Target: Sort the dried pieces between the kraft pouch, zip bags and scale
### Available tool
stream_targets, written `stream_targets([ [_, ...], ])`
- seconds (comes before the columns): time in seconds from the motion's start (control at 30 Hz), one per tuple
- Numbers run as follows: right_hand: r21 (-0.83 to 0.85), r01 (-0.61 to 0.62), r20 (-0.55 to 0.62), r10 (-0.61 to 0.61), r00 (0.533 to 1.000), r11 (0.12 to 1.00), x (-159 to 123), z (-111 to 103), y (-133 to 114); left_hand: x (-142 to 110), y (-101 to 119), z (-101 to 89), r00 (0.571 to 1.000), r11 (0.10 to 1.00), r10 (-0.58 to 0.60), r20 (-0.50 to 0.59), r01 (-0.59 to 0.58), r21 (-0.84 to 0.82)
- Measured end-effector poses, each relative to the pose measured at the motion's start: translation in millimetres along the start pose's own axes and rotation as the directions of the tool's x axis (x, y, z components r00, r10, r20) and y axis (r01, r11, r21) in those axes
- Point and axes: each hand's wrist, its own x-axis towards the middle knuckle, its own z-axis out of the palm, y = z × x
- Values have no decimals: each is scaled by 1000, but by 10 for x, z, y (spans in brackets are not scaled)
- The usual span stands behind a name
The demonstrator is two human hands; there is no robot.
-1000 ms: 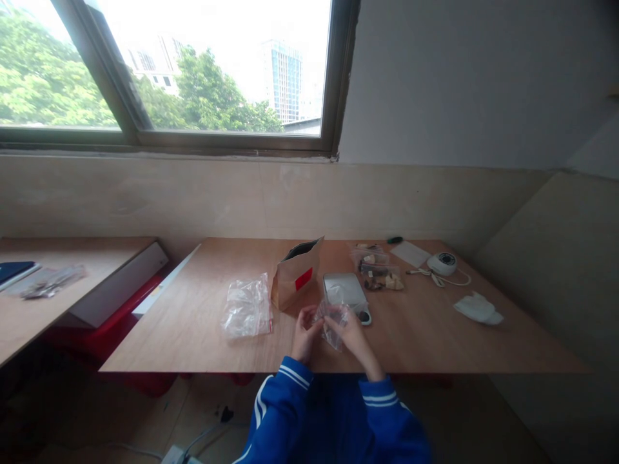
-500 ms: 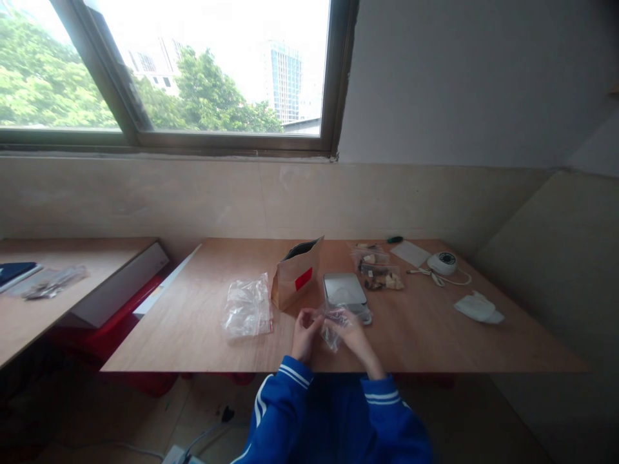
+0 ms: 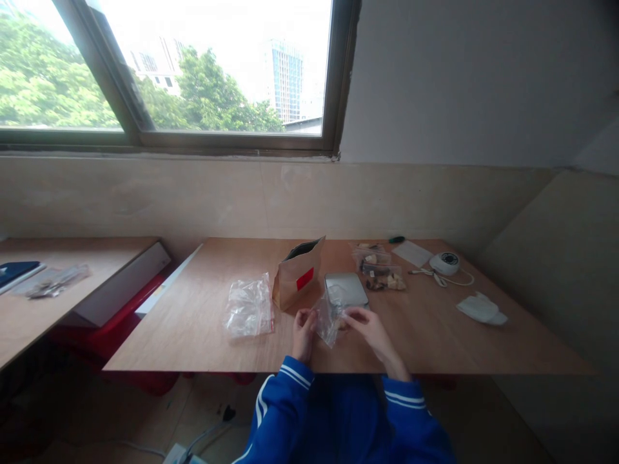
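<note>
Pinching a small clear plastic zip bag [image 3: 329, 320] between both hands just above the wooden table's [image 3: 435, 341] near edge: left hand [image 3: 304, 332] grips its left edge, right hand [image 3: 370, 325] its right. Bag hangs roughly upright, in front of the silver scale [image 3: 345, 288].

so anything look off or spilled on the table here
Nothing stands out. The brown paper bag stands upright, the clear bags lie flat, and the small clear bag sits between the left hand and right hand. No spill shows.
</note>
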Motion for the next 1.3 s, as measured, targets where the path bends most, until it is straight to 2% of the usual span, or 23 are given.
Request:
stream_targets([
  [0.17,-15,53,-9,-53,999,998,-74,-315,-354,-15,25,30,999,1000,-27,-39,27,2],
  [0.27,-10,230,-74,-230,970,973,25,-252,-707,-27,40,40,998,999,-44,-35,44,-2],
  [0.37,-25,477,-161,-474,866,879,269,19,-1070,-29,44,36,999,999,-47,-21,47,-4],
  [0.47,-76,641,-127,-645,753,764,573,351,-1304,-22,33,21,999,999,-31,-15,31,11],
  [0.57,-169,731,-50,-746,664,661,822,604,-1336,-5,0,-1,1000,999,-21,-10,21,27],
  [0.63,-237,753,4,-774,633,614,918,700,-1268,10,-28,-19,1000,999,-25,0,25,34],
  [0.7,-283,748,62,-767,639,600,954,744,-1169,24,-51,-34,999,999,-32,13,31,33],
  [0.8,-323,715,125,-721,681,619,943,758,-1034,30,-60,-42,999,999,-35,21,35,23],
  [0.87,-346,706,154,-704,693,618,927,758,-985,23,-50,-38,999,999,-39,24,38,18],
  [0.97,-392,719,197,-712,675,573,901,759,-980,8,-30,-27,998,999,-51,36,51,2],
  [1.03,-424,721,181,-729,660,548,854,742,-990,1,-21,-20,998,999,-52,40,53,-11],
  [1.1,-452,696,111,-740,664,557,764,690,-962,-2,-15,-13,998,999,-42,38,43,-21],
  [1.17,-473,639,-10,-729,685,606,638,594,-842,-6,-6,-3,999,999,-34,38,35,-21],
  [1.3,-469,440,-291,-604,742,766,355,322,-291,-28,26,13,996,998,-67,62,67,6],
])
